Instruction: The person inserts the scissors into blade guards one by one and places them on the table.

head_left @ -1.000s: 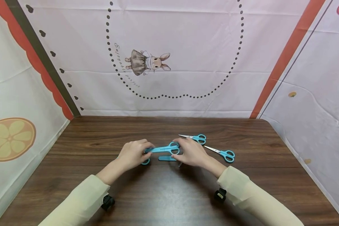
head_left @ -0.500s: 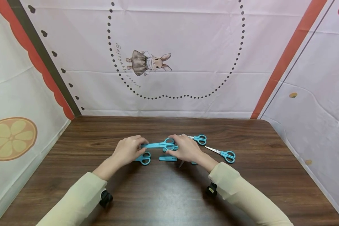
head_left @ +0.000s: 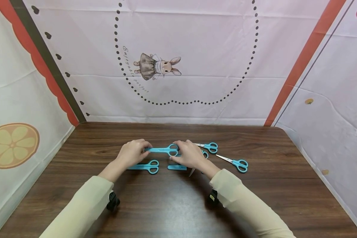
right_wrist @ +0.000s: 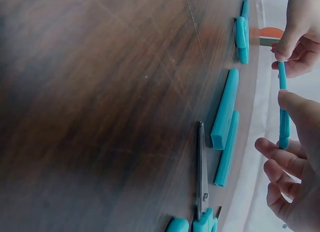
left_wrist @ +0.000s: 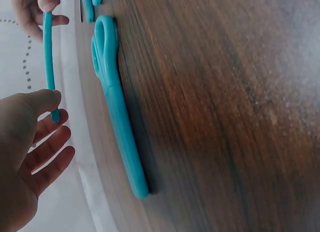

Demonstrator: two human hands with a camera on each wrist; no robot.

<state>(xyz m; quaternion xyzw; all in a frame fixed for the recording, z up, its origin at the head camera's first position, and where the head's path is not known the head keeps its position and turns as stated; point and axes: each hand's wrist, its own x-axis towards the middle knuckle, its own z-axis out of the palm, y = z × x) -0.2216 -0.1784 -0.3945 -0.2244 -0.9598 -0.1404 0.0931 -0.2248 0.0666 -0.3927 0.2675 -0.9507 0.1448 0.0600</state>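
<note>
A pair of covered turquoise scissors [head_left: 159, 150] is held level above the table between both hands. My left hand [head_left: 132, 152] pinches the tip end of its blade cover with thumb and index finger; the other fingers are spread in the left wrist view. At the handle loops, my right hand [head_left: 191, 155] grips with thumb and fingers. Below the left hand, another covered pair of scissors [left_wrist: 122, 132] lies on the table. Under the right hand are two loose blade covers [right_wrist: 226, 109] and a pair of bare-bladed scissors [right_wrist: 202, 167], partly hidden in the head view.
Two more uncovered scissors lie to the right on the brown wooden table [head_left: 166, 208]: one pair of scissors [head_left: 211, 147] farther back, another pair of scissors [head_left: 240, 165] nearer. A printed cloth [head_left: 214, 49] hangs behind the table and along both sides.
Both hands have moved left and away from me, carrying the covered scissors along. The covered pair on the table and the things under my right hand show more now.
</note>
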